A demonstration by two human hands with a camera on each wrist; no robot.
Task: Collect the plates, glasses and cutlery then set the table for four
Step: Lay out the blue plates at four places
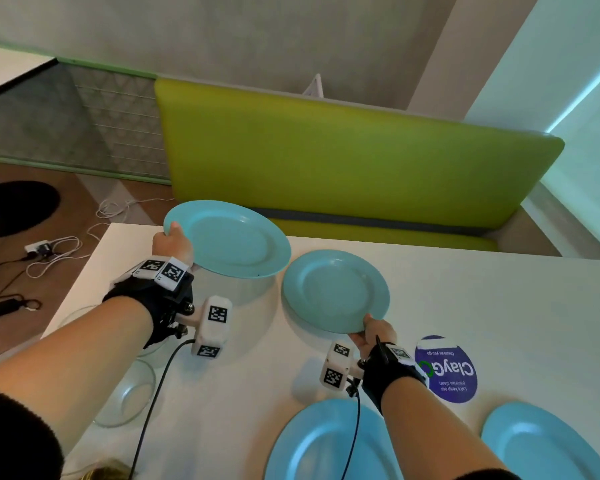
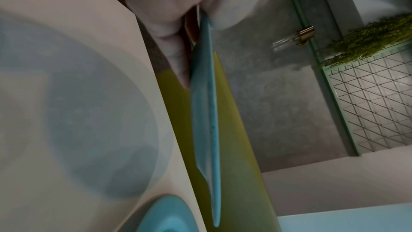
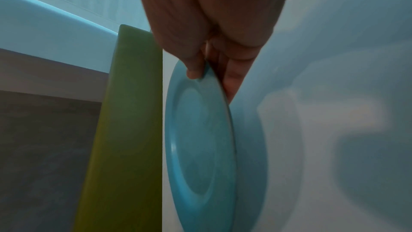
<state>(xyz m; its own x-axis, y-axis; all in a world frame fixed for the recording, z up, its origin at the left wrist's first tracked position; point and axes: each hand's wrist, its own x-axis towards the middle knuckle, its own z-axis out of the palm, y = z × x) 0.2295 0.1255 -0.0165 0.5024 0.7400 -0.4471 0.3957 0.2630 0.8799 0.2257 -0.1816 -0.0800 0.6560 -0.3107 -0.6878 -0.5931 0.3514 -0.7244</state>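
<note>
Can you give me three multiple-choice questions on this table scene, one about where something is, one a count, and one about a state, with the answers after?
1. Where is the round purple sticker?
A. on the white table, just right of the right hand
B. on the green bench
C. on the floor

2. How many blue plates show in the head view?
A. two
B. three
C. four

3. What is the left hand doing?
A. lying flat on the table
B. holding a blue plate by its rim
C. holding a glass bowl

Answers: 1 A, the sticker lies on the tabletop beside that hand. 2 C, one in each hand and two at the near edge. 3 B, the thumb sits on the rim with fingers underneath.
</note>
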